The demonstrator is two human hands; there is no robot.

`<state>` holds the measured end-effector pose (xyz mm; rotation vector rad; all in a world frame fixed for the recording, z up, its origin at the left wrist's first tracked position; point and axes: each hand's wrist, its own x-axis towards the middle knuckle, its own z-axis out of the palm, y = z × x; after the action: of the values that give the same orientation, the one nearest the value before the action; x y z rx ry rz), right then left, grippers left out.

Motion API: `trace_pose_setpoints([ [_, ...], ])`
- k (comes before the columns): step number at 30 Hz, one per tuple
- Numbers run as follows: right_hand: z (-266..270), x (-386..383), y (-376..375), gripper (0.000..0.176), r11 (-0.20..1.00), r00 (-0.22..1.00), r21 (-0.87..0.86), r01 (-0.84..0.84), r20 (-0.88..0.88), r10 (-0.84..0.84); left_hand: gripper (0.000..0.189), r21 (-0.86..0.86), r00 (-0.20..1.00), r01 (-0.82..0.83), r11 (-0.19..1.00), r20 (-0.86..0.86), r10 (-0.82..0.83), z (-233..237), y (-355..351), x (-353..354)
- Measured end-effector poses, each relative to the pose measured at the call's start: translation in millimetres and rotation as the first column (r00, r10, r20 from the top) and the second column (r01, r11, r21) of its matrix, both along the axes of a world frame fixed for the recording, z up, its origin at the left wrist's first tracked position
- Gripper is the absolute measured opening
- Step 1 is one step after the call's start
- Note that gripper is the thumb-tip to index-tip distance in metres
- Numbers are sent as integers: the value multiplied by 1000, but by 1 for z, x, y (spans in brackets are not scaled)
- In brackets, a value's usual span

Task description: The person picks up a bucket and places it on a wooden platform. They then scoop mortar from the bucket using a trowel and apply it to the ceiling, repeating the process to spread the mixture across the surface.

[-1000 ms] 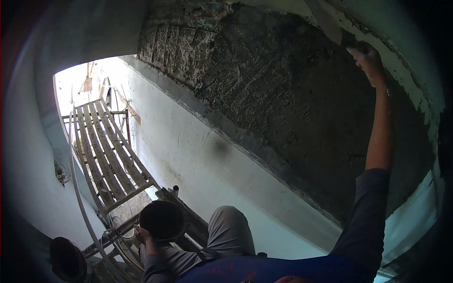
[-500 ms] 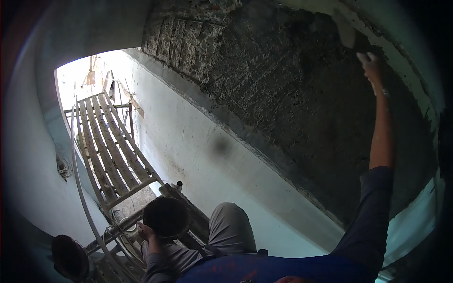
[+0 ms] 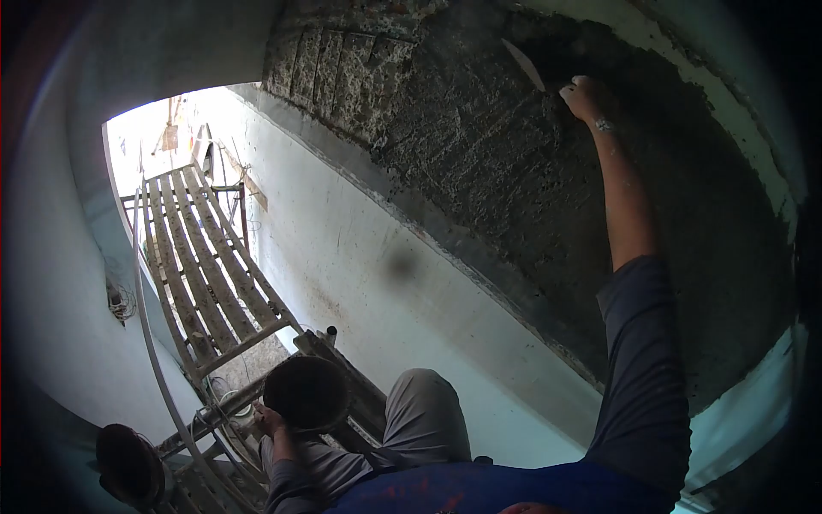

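At eight o'clock, low in the view, a dark basin (image 3: 128,467) sits beside a white hose (image 3: 150,343). At nine o'clock a slatted wooden platform (image 3: 205,265) runs along the pale wall (image 3: 368,283). At seven o'clock the left hand (image 3: 270,421) grips the rim of a dark round pan (image 3: 306,392), fingers closed on it, just beside the bent knee (image 3: 424,411). At one o'clock the raised right hand (image 3: 582,96) is closed around a trowel (image 3: 524,64), whose blade lies against the rough grey plaster patch (image 3: 514,188).
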<state>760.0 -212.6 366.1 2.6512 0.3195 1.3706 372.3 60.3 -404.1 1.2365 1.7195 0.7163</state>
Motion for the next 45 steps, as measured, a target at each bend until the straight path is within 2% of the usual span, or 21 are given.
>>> trace_pose_setpoints([
  [10,32,-40,-74,47,993,992,78,84,83,-91,61,-42,996,88,995,24,-87,-13,6,-3],
  [11,36,-44,-84,47,993,991,75,93,92,-100,62,2,998,60,998,33,-60,-19,8,-1],
  [13,47,-48,-101,46,995,985,39,93,139,-98,64,88,999,2,996,51,-7,-39,10,3],
  [16,64,-50,-125,46,995,981,30,97,168,-100,64,62,999,-8,998,53,5,-35,7,3],
  [19,80,-50,-142,45,997,970,2,81,228,-79,59,-44,996,85,995,30,-83,-29,9,-1],
  [23,97,-56,-160,49,989,961,-58,139,250,-120,58,-44,992,103,994,71,-100,-39,13,-1],
  [26,94,-79,-152,45,986,946,-47,159,293,-139,58,-43,993,92,995,78,-88,-42,13,0],
  [29,122,-23,-195,37,974,908,-207,87,418,8,58,-103,994,102,989,53,-97,-6,6,-3],
  [31,114,-47,-179,34,957,858,-182,225,503,-106,57,-145,993,121,982,28,-118,7,4,-5],
  [32,109,-62,-169,32,942,824,-164,293,542,-162,57,-100,992,120,988,37,-117,-3,6,-4],
  [33,108,-69,-164,34,943,825,-148,299,537,-178,56,-53,992,119,992,46,-116,-27,11,-2],
  [35,105,-80,-156,37,943,825,-115,311,525,-208,55,-5,992,109,994,56,-109,-41,14,0],
  [38,84,-116,-125,41,995,903,66,-78,427,43,55,-2,994,91,996,65,-91,-40,13,1],
  [40,89,-93,-123,43,906,944,281,-318,179,276,56,1,993,87,996,76,-86,-42,14,1],
  [41,91,-81,-124,44,824,911,404,-398,71,406,57,0,995,84,996,52,-84,-40,13,0],
  [44,67,-85,-81,43,663,677,548,-511,-220,703,60,-10,997,71,997,21,-71,-8,4,-2],
  [45,67,-80,-74,43,717,722,544,-435,-265,639,60,-16,997,64,998,38,-63,-5,2,-2],
])
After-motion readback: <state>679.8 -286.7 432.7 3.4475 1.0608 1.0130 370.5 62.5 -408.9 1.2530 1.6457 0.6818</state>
